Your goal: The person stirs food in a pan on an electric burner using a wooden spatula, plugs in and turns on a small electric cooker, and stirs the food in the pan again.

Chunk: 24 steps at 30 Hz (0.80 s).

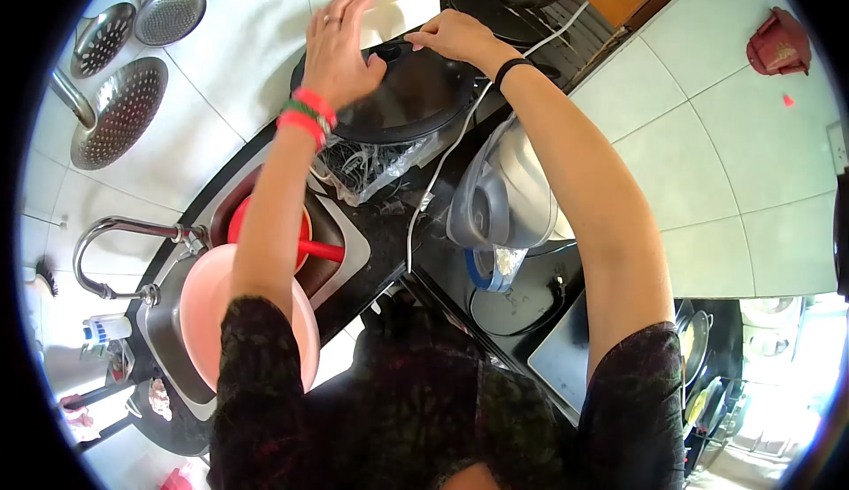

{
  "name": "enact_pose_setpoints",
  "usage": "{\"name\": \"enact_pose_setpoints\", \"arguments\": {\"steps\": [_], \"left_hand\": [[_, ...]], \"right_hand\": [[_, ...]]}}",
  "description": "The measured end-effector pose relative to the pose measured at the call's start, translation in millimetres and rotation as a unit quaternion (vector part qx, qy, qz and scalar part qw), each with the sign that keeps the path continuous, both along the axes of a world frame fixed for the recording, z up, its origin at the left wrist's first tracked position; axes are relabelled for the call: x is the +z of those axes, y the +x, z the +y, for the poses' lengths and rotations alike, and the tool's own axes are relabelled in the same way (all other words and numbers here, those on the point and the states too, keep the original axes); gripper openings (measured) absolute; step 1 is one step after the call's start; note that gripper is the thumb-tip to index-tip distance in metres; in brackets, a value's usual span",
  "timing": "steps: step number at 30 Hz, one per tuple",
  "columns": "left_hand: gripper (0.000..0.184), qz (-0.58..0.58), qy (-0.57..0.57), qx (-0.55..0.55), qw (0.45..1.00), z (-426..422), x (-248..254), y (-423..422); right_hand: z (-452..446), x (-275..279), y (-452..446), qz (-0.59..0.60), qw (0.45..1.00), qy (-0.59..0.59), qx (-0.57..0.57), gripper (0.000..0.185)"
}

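Observation:
My left hand point(343, 58) is stretched out over the left side of a large, round, shiny black pan-like vessel point(402, 96). Its thumb stands apart from the fingers, and I see nothing held in it. At the vessel's far edge, my right hand point(458, 37) has its thumb and fingers pinched together; what lies between them, if anything, is too small to name. A cream-white container point(402, 11) stands behind the black vessel, between the two hands. Under the vessel's near side is a crumpled clear plastic bag point(371, 172) with dark contents.
A white cable point(453, 147) crosses the black counter. Nearby stand a clear plastic container point(495, 194) and a dark round pan point(522, 295). A pink basin point(208, 313) sits over the sink at left, beside a tap point(119, 225). Metal skimmers point(124, 114) hang on the tiles.

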State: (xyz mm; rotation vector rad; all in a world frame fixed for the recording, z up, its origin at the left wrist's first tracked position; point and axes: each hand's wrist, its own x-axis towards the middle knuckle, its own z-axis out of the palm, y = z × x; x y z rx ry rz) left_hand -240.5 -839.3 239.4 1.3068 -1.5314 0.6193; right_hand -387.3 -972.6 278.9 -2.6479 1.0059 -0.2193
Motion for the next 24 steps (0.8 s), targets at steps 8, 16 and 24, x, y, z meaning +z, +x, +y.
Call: {"name": "enact_pose_setpoints", "arguments": {"steps": [8, 16, 24], "left_hand": [[0.064, -0.029, 0.198, -0.010, 0.980, -46, 0, 93], [0.082, 0.019, 0.203, 0.013, 0.979, -29, -26, 81], [0.059, -0.069, 0.222, 0.154, 0.960, -12, -14, 37]], "right_hand": [[-5, 28, -14, -0.076, 0.967, -0.242, -0.031, 0.034], [-28, 63, -137, -0.306, 0.932, -0.083, -0.176, 0.035], [-19, 92, -222, -0.519, 0.832, 0.147, -0.132, 0.029]]}}
